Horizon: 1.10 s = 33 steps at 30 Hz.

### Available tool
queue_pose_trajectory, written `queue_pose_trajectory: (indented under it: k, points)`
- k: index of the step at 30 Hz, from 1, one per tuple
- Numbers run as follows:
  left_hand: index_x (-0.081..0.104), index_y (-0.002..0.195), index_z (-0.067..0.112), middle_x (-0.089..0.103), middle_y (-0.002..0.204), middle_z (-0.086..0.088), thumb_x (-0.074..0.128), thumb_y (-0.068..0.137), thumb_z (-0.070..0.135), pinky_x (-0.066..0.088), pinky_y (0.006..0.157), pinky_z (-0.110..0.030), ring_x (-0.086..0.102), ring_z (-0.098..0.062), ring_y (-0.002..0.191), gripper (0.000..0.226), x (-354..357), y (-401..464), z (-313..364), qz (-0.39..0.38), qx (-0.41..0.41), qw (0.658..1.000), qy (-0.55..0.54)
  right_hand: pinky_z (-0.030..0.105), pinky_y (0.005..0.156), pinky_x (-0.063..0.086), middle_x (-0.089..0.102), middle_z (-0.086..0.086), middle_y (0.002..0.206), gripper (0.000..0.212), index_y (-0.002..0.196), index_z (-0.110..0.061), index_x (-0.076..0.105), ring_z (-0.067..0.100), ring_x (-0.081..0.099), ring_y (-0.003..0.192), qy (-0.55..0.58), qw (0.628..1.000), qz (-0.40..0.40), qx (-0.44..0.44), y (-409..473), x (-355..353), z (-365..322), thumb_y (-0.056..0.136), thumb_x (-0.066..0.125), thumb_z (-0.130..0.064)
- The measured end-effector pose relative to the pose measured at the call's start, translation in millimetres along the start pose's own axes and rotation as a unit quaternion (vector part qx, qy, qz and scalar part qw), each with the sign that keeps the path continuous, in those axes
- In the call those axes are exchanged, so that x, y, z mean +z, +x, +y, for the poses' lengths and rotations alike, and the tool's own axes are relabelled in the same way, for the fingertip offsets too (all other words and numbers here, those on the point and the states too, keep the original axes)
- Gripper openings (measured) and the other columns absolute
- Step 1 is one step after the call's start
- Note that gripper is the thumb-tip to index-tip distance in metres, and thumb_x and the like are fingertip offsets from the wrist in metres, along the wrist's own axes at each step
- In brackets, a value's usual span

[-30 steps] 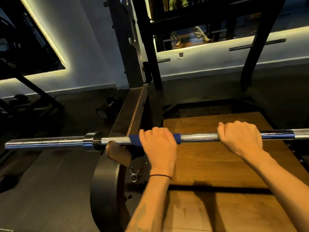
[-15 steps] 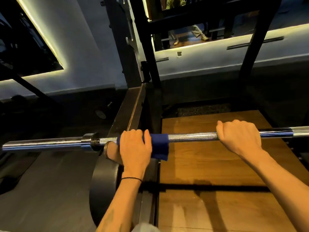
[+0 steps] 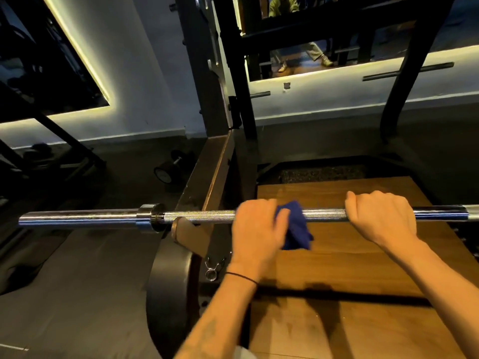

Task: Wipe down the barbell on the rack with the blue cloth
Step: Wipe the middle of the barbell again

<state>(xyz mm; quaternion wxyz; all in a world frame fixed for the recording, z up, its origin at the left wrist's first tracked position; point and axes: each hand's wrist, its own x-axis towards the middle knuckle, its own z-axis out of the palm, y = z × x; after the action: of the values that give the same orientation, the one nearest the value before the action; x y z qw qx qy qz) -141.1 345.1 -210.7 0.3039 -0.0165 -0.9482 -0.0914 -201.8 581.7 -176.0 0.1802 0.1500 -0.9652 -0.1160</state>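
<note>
Both hands sit on the barbell (image 3: 324,215). Since half a second ago the left hand (image 3: 256,229) has slid right from near the collar, fingers curled round the bunched blue cloth (image 3: 295,226); the right hand (image 3: 381,216) stays wrapped on the shaft. Below lies a wooden platform (image 3: 350,268); beyond, the black rack (image 3: 238,99) and lit wall (image 3: 324,86). No writing is legible.

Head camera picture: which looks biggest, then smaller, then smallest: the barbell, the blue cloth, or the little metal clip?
1. Barbell, stretching nearly across the whole picture.
2. Blue cloth, bunched under the left hand.
3. Metal clip, smallest, though it lies farther from the camera.
</note>
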Motion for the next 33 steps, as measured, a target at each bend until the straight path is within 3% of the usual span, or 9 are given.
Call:
queue_pose_trajectory:
  k: [3, 7, 11, 15, 19, 24, 27, 30, 33]
  points:
    - [0.056, 0.082, 0.021, 0.053, 0.079, 0.002, 0.03, 0.103, 0.04, 0.04, 0.092, -0.042, 0.052, -0.023, 0.079, 0.038, -19, -9, -62, -0.003, -0.152, 0.986, 0.066, 0.03, 0.053, 0.031, 0.065, -0.005, 0.077, 0.051, 0.1, -0.024, 0.07, 0.018, 0.066, 0.072, -0.002, 1.0, 0.002, 0.021, -1, 6, -1, 0.103, 0.021, -0.038]
    - [0.058, 0.079, 0.021, 0.057, 0.079, 0.001, 0.035, 0.104, 0.03, 0.032, 0.112, -0.048, 0.055, -0.024, 0.085, 0.035, -13, -1, -34, 0.016, -0.231, 0.971, 0.064, 0.029, 0.051, 0.028, 0.046, -0.003, 0.057, 0.049, 0.068, -0.02, 0.064, 0.024, 0.058, 0.057, 0.054, 0.996, 0.014, 0.074, -2, 5, -6, 0.104, 0.034, -0.036]
    - [0.057, 0.081, 0.024, 0.058, 0.082, 0.001, 0.03, 0.1, 0.03, 0.034, 0.106, -0.048, 0.054, -0.025, 0.085, 0.033, 7, 10, 69, -0.066, -0.127, 0.989, 0.042, 0.029, 0.051, 0.033, 0.055, 0.002, 0.06, 0.051, 0.064, -0.016, 0.057, 0.024, 0.053, 0.054, 0.069, 0.995, 0.022, 0.071, -2, 1, -6, 0.105, 0.033, -0.034]
    - [0.057, 0.086, 0.025, 0.059, 0.087, 0.003, 0.026, 0.102, 0.033, 0.031, 0.111, -0.044, 0.054, -0.02, 0.091, 0.036, 17, 13, 140, -0.083, -0.114, 0.99, -0.016, 0.03, 0.052, 0.045, 0.066, 0.006, 0.063, 0.049, 0.065, -0.015, 0.063, 0.027, 0.064, 0.057, 0.089, 0.995, 0.025, 0.044, -7, -4, -6, 0.104, 0.038, -0.032]
    - [0.054, 0.082, 0.024, 0.056, 0.081, 0.002, 0.03, 0.103, 0.04, 0.04, 0.081, -0.04, 0.051, -0.021, 0.077, 0.035, 19, 15, 111, -0.094, -0.007, 0.996, 0.011, 0.03, 0.052, 0.039, 0.066, 0.004, 0.066, 0.049, 0.069, -0.017, 0.063, 0.026, 0.065, 0.06, 0.078, 0.996, 0.03, 0.028, -5, -2, -2, 0.105, 0.033, -0.032]
    - [0.065, 0.083, 0.02, 0.062, 0.072, -0.003, 0.028, 0.103, 0.04, 0.033, 0.061, -0.04, 0.06, -0.028, 0.067, 0.047, -7, 16, 35, -0.131, -0.009, 0.981, 0.145, 0.029, 0.05, 0.03, 0.051, -0.001, 0.06, 0.048, 0.069, -0.021, 0.053, 0.023, 0.048, 0.05, 0.056, 0.998, 0.018, 0.017, -8, 9, 3, 0.102, 0.019, -0.033]
    - [0.068, 0.106, 0.015, 0.068, 0.084, -0.005, 0.039, 0.104, 0.024, 0.043, 0.066, -0.042, 0.065, -0.029, 0.076, 0.03, -43, 14, -33, -0.179, -0.03, 0.95, 0.254, 0.027, 0.045, 0.027, 0.038, -0.006, 0.049, 0.05, 0.058, -0.018, 0.046, 0.016, 0.033, 0.04, 0.058, 0.998, -0.002, 0.024, -5, 9, 5, 0.102, 0.028, -0.03]
    - [0.056, 0.121, 0.013, 0.065, 0.103, -0.008, 0.034, 0.105, 0.02, 0.042, 0.081, -0.043, 0.062, -0.03, 0.094, 0.028, -55, 5, -48, -0.199, -0.048, 0.946, 0.252, 0.025, 0.044, 0.027, 0.036, -0.007, 0.048, 0.046, 0.058, -0.019, 0.048, 0.016, 0.034, 0.039, 0.044, 0.999, -0.007, 0.026, -8, 8, 2, 0.102, 0.037, -0.031]
    - [0.051, 0.128, 0.015, 0.061, 0.107, -0.007, 0.038, 0.104, 0.026, 0.035, 0.083, -0.043, 0.056, -0.029, 0.096, 0.03, -45, 2, -43, -0.211, -0.067, 0.947, 0.231, 0.027, 0.046, 0.027, 0.04, -0.002, 0.05, 0.048, 0.059, -0.017, 0.059, 0.025, 0.045, 0.043, 0.071, 0.995, 0.001, 0.064, -9, 6, -1, 0.101, 0.043, -0.03]
